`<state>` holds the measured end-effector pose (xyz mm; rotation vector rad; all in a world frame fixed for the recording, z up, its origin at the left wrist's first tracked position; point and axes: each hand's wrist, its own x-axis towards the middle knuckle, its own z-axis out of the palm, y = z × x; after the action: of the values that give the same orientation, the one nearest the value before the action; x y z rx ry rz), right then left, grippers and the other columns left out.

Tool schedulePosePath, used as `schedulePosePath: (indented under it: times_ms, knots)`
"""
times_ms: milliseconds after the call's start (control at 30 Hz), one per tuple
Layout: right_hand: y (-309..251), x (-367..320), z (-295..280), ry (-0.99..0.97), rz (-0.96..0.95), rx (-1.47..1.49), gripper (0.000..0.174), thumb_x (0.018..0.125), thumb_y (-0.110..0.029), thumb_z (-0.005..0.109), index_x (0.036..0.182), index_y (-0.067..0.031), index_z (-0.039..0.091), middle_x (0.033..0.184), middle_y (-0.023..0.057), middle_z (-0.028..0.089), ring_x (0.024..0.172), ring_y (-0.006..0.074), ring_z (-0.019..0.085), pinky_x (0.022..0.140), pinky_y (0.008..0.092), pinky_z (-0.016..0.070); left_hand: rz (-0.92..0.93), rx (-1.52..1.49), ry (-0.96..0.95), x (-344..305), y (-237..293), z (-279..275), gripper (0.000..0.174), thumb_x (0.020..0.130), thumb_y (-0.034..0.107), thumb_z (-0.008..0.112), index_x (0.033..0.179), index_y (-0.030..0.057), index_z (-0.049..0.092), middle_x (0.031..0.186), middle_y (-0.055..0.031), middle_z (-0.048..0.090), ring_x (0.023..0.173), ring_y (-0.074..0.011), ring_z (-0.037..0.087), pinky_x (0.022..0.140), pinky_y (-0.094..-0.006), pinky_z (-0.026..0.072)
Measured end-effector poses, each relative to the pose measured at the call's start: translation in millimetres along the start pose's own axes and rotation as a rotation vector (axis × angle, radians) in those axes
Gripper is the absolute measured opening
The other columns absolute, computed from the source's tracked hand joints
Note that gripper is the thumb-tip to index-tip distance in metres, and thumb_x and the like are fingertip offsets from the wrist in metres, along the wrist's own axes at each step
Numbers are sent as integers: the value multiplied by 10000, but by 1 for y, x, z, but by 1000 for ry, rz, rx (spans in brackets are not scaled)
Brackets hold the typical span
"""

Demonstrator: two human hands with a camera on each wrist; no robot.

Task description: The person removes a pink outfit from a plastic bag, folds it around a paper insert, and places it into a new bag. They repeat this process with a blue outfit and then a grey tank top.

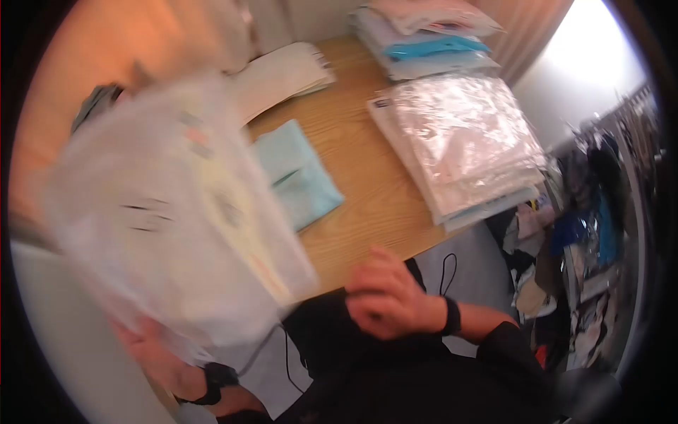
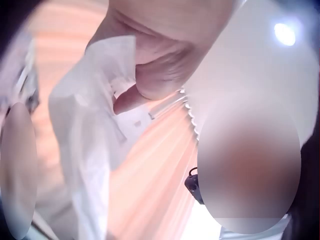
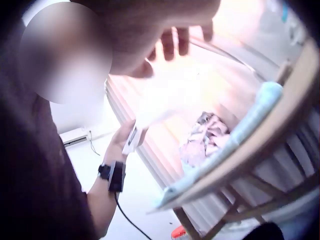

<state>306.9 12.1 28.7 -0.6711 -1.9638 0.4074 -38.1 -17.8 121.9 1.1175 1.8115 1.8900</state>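
Observation:
My left hand (image 1: 161, 357) holds a large whitish, translucent plastic bag (image 1: 169, 233) by its near edge, at the left of the head view. Motion blurs the bag, and small dark print shows on its face. In the left wrist view the thumb pinches the bag's white plastic (image 2: 82, 110); the other fingers are mostly hidden. My right hand (image 1: 388, 297) hovers by the table's front edge with fingers loosely curled and nothing in them. A light-blue folded cloth (image 1: 300, 180) lies on the table (image 1: 353, 184), partly covered by the bag in the head view.
Clear plastic-wrapped packages (image 1: 466, 141) are piled at the table's right side, with another stack of packages (image 1: 431, 42) behind. A flat white bundle (image 1: 282, 78) lies at the back. Crowded shelves (image 1: 593, 240) stand at the right. Pinkish clothing (image 3: 205, 140) shows beyond the table.

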Motion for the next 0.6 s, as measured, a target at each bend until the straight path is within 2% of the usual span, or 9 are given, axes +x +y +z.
schedulePosePath:
  times_ms: [33, 133, 233, 333, 367, 433, 467, 533, 600]
  knots:
    - [1, 28, -4, -130, 54, -77, 326, 783, -42, 708, 1094, -87, 620, 1138, 123, 608, 1105, 314, 586, 1062, 515, 387, 30, 105, 277, 2, 17, -14, 570, 898, 72, 674, 1404, -26, 432, 1324, -154, 577, 1069, -226, 619, 923, -368, 532]
    - [27, 98, 6, -348, -18, -172, 410, 748, -51, 707, 1147, -64, 615, 1077, 138, 602, 1067, 339, 570, 952, 469, 451, 451, 228, 623, 1, 46, -41, 419, 938, 111, 684, 1297, -69, 565, 1220, -145, 651, 1033, -227, 634, 902, -345, 530]
    - [82, 152, 40, -475, -54, -90, 495, 746, -97, 733, 1220, -56, 596, 1156, 167, 610, 1130, 357, 555, 953, 454, 458, 279, 577, 820, -12, 51, -49, 331, 953, 155, 680, 1179, -83, 639, 1105, -157, 694, 948, -204, 655, 820, -338, 552]
    - [147, 199, 86, -668, 41, -116, 665, 728, -232, 799, 1321, -51, 558, 1264, 200, 606, 1206, 372, 546, 1015, 431, 447, 303, 658, 304, -10, -4, -76, 272, 991, 156, 606, 1159, -51, 666, 1135, -162, 703, 940, -190, 658, 837, -319, 528]
    - [177, 205, 103, -697, 41, -128, 729, 709, -275, 816, 1346, -45, 545, 1282, 208, 604, 1216, 376, 547, 1029, 428, 443, 487, 826, 136, -8, -21, -64, 281, 988, 96, 556, 1237, 6, 650, 1160, -138, 707, 946, -203, 669, 852, -310, 517]
    - [191, 223, 115, -865, 150, -187, 841, 680, -337, 838, 1385, -16, 511, 1321, 217, 589, 1238, 365, 545, 1059, 422, 426, 182, 784, -51, -19, -16, -26, 277, 970, 29, 513, 1210, 45, 650, 1172, -118, 707, 922, -245, 688, 814, -320, 525]
    - [193, 230, 116, -1008, 269, -238, 889, 669, -357, 844, 1399, 7, 492, 1343, 219, 576, 1249, 351, 541, 1075, 419, 413, 208, 727, -48, -22, -34, -22, 263, 948, -2, 509, 1162, 60, 649, 1167, -118, 706, 902, -272, 689, 779, -328, 529]
    - [202, 240, 114, -1132, 260, -253, 920, 621, -370, 865, 1376, 18, 510, 1354, 230, 566, 1238, 361, 558, 1041, 401, 448, 198, 718, -102, -22, -59, -28, 245, 900, -48, 512, 1067, 74, 644, 1158, -115, 708, 880, -306, 690, 731, -342, 536]
    - [180, 240, 100, -1110, 376, -431, 903, 611, -381, 874, 1348, 18, 540, 1329, 226, 588, 1219, 348, 576, 996, 399, 476, 113, 815, -222, -27, -68, -39, 228, 846, -81, 528, 975, 73, 635, 1149, -107, 712, 876, -322, 689, 707, -352, 543]
